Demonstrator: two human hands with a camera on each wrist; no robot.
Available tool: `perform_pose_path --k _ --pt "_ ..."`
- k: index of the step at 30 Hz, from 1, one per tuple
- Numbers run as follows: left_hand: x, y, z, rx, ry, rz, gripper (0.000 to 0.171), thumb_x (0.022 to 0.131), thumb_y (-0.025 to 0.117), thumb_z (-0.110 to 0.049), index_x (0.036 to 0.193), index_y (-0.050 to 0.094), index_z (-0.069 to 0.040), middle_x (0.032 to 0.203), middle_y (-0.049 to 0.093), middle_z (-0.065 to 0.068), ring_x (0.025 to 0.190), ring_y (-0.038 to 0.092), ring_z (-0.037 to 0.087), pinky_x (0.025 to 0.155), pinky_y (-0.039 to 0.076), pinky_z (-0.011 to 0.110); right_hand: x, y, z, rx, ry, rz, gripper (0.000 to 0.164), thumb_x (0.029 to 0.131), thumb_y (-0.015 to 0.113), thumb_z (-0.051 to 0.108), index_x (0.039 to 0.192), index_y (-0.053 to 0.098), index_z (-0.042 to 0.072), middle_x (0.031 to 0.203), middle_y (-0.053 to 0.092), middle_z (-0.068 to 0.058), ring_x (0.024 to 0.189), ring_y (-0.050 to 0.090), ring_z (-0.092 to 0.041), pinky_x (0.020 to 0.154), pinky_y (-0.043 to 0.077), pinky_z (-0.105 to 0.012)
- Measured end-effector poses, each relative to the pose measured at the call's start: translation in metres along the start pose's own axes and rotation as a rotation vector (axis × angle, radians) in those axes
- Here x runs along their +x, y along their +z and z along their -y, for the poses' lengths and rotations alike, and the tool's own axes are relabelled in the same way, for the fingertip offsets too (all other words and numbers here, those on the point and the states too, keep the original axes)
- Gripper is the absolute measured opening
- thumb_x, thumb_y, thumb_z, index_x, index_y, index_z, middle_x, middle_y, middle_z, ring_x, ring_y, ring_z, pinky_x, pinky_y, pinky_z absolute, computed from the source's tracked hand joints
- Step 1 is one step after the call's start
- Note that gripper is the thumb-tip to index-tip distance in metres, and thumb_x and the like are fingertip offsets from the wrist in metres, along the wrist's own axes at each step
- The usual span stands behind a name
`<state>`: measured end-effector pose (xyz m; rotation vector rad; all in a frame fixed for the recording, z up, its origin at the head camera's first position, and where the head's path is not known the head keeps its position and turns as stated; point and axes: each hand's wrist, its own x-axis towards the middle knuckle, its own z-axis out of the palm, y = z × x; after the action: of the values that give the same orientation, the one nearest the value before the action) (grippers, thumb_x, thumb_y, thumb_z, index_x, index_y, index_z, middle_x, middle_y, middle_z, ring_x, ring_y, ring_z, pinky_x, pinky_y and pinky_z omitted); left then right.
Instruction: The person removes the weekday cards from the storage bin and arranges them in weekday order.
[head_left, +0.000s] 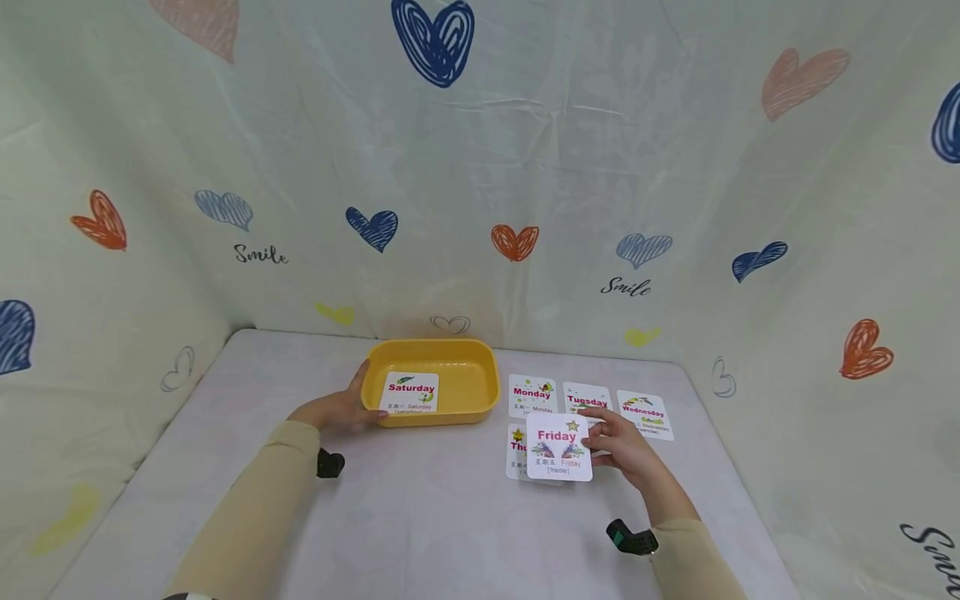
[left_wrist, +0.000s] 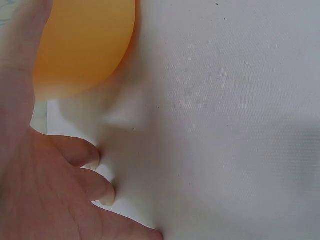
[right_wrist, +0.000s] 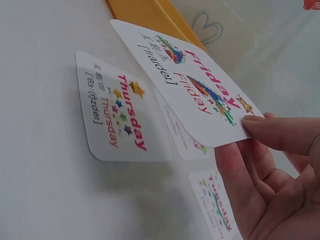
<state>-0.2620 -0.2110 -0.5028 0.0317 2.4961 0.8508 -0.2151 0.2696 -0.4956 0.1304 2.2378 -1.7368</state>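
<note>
My left hand lies at the left front corner of a yellow tray. Its thumb reaches along the tray's front side; in the left wrist view, several fingertips rest on the white tabletop. A Saturday card leans inside the tray's left part. My right hand pinches a white Friday card by its right edge, thumb on top. That card is held tilted above the table, partly covering the Thursday card in the head view. In the right wrist view, the Thursday card shows more fully.
Behind the right hand, the Monday card, Tuesday card and Wednesday card form a row right of the tray. The white tabletop meets a cloth backdrop printed with hearts and words.
</note>
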Motion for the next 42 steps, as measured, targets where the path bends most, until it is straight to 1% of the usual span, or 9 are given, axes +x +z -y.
perform_pose_path --k 4,11,17,23,27,29,36,42 --pt "-0.001 -0.001 -0.001 0.018 0.006 0.0 0.128 0.079 0.068 -0.065 0.151 -0.021 -0.008 0.154 0.015 0.033 0.128 0.034 0.056 0.105 0.025 0.069 -0.003 -0.009 -0.008 -0.034 0.008 -0.046 0.051 0.089 0.061 -0.005 0.138 0.048 0.001 0.084 0.053 -0.008 0.079 0.063 -0.021 0.062 0.058 -0.033" --pt "-0.003 -0.002 -0.002 0.028 0.006 0.006 0.127 0.08 0.067 -0.065 0.151 -0.021 -0.008 0.153 0.017 0.034 0.129 0.033 0.056 0.105 0.024 0.069 -0.006 -0.021 -0.022 -0.103 0.029 -0.127 0.05 0.091 0.063 -0.002 0.139 0.05 0.003 0.088 0.054 -0.01 0.078 0.064 -0.022 0.065 0.058 -0.035" --pt "-0.003 -0.002 -0.002 0.007 0.001 0.007 0.127 0.079 0.068 -0.065 0.151 -0.021 -0.01 0.154 0.015 0.033 0.129 0.033 0.056 0.105 0.025 0.069 -0.008 -0.03 -0.035 -0.079 0.064 -0.176 0.049 0.092 0.06 -0.002 0.14 0.049 0.002 0.092 0.055 -0.01 0.078 0.064 -0.021 0.065 0.058 -0.034" --pt "-0.003 -0.002 -0.003 0.0 -0.007 0.0 0.127 0.08 0.069 -0.063 0.151 -0.021 -0.009 0.154 0.014 0.033 0.13 0.032 0.056 0.105 0.023 0.069 -0.009 -0.038 -0.046 -0.059 0.108 -0.211 0.05 0.094 0.058 -0.001 0.143 0.046 0.004 0.095 0.055 -0.009 0.079 0.063 -0.02 0.065 0.057 -0.03" --pt "-0.002 -0.001 -0.002 0.009 -0.027 -0.005 0.128 0.078 0.069 -0.065 0.152 -0.019 -0.009 0.152 0.019 0.035 0.129 0.032 0.056 0.105 0.024 0.069 -0.01 -0.041 -0.05 -0.046 0.122 -0.226 0.051 0.095 0.058 0.001 0.144 0.045 0.004 0.098 0.056 -0.01 0.079 0.062 -0.02 0.066 0.056 -0.029" --pt "-0.002 -0.001 -0.002 0.009 -0.025 -0.004 0.128 0.078 0.069 -0.065 0.152 -0.019 -0.009 0.152 0.019 0.035 0.129 0.033 0.056 0.105 0.024 0.069 -0.011 -0.042 -0.052 -0.045 0.126 -0.232 0.051 0.095 0.059 0.001 0.144 0.045 0.004 0.099 0.057 -0.01 0.079 0.062 -0.02 0.067 0.056 -0.03" --pt "-0.002 -0.001 -0.001 -0.005 -0.008 0.003 0.128 0.078 0.069 -0.065 0.152 -0.021 -0.01 0.153 0.017 0.033 0.128 0.035 0.056 0.104 0.025 0.069 -0.009 -0.047 -0.059 -0.037 0.125 -0.237 0.051 0.094 0.058 -0.001 0.143 0.045 0.002 0.098 0.059 -0.009 0.079 0.062 -0.019 0.065 0.056 -0.03" --pt "-0.003 -0.001 -0.002 -0.021 0.006 0.005 0.126 0.081 0.069 -0.061 0.151 -0.022 -0.01 0.155 0.012 0.032 0.13 0.032 0.056 0.106 0.022 0.069 -0.008 -0.048 -0.062 -0.048 0.123 -0.23 0.052 0.093 0.059 -0.001 0.143 0.045 0.0 0.097 0.059 -0.009 0.077 0.061 -0.02 0.064 0.056 -0.029"
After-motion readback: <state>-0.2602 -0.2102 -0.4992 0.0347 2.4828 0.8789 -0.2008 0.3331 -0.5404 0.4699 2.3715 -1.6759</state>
